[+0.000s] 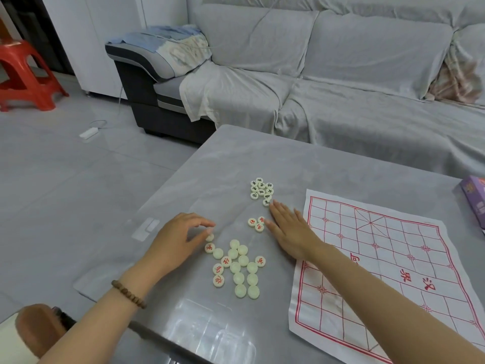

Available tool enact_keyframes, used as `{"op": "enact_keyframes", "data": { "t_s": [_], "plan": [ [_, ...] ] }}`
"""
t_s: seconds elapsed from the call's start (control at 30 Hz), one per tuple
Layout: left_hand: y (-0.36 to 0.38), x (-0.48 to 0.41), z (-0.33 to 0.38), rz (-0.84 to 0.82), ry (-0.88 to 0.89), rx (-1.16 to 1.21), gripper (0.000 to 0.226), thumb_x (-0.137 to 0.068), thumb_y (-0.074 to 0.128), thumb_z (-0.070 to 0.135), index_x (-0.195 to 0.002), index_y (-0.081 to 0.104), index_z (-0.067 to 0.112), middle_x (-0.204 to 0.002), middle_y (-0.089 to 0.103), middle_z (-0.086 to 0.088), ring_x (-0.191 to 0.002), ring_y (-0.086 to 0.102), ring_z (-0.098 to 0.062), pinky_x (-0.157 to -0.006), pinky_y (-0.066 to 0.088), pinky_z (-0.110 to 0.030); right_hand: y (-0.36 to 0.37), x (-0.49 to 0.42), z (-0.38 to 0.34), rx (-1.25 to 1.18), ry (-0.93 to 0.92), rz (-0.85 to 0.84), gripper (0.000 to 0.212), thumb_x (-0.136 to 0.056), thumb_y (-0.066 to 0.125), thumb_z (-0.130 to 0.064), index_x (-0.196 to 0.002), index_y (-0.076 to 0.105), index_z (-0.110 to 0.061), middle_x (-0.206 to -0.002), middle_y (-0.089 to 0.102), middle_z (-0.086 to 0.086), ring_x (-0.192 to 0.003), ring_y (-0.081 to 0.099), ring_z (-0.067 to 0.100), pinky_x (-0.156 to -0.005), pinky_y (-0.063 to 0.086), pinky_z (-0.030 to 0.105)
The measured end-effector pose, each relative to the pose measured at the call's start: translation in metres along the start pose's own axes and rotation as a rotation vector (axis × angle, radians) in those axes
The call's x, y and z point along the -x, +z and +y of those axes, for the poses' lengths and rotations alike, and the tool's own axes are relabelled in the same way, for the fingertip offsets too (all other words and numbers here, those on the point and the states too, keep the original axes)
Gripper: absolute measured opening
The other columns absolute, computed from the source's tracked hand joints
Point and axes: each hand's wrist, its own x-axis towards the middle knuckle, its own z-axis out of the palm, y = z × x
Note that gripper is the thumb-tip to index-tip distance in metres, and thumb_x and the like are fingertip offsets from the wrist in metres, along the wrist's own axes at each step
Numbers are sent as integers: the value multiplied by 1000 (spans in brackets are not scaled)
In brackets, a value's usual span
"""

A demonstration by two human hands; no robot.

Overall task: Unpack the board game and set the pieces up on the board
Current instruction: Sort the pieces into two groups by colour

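Note:
A white paper board (388,261) with a red grid lies on the right of the grey table (288,158). Left of it, cream round pieces sit in three groups: a large pile (237,269), mostly face down with some showing red characters; three red-marked pieces (256,223); and a black-marked cluster (262,189) farther back. My left hand (178,239) has its fingers curled over one piece (209,237) at the pile's top left edge. My right hand (287,228) lies flat, fingers straight, with its fingertips at the black cluster's nearest piece and its thumb next to the three red pieces.
A purple game box (473,198) stands at the table's right edge. A flat clear plastic bag (147,227) lies left of my left hand. A grey covered sofa (328,82) runs behind the table. A red stool (25,74) stands far left on the floor.

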Motion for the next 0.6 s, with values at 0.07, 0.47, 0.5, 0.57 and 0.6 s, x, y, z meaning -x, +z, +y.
{"op": "enact_keyframes", "data": {
  "t_s": [0.07,0.47,0.5,0.57,0.6],
  "plan": [
    [-2,8,-4,-26,32,-52,20,-86,59,41,-105,65,39,-101,58,27,-98,48,6,-83,37,-14,0,-19,-4,-43,-8,8,58,-100,15,-44,-150,0,-19,-158,-5,-3,-144,-8,8,-114,-10,30],
    [20,-17,14,25,-64,6,13,-82,68,36,-92,72,28,-84,66,12,-81,55,-4,-75,44,-22,11,39,-21,-140,-340,252,48,-94,27,-46,-130,52,-28,-137,47,-12,-127,37,2,-107,20,18],
    [22,-22,18,23,-69,8,12,-81,69,35,-90,72,27,-83,65,12,-80,56,-4,-73,44,-21,13,42,-23,-133,-351,228,43,-94,34,-44,-126,56,-28,-130,52,-11,-120,43,4,-101,26,17],
    [27,-31,23,29,-89,23,13,-77,73,33,-86,69,24,-81,65,11,-78,58,-4,-70,44,-19,16,42,-28,-127,-351,200,32,-92,47,-38,-119,62,-28,-117,56,-12,-107,49,5,-92,36,21],
    [29,-35,25,33,-102,34,15,-76,74,33,-85,68,23,-81,65,10,-78,58,-5,-69,44,-19,18,40,-31,-135,-335,207,29,-91,52,-37,-116,64,-29,-111,56,-12,-102,49,5,-89,39,23]
  ]
}}
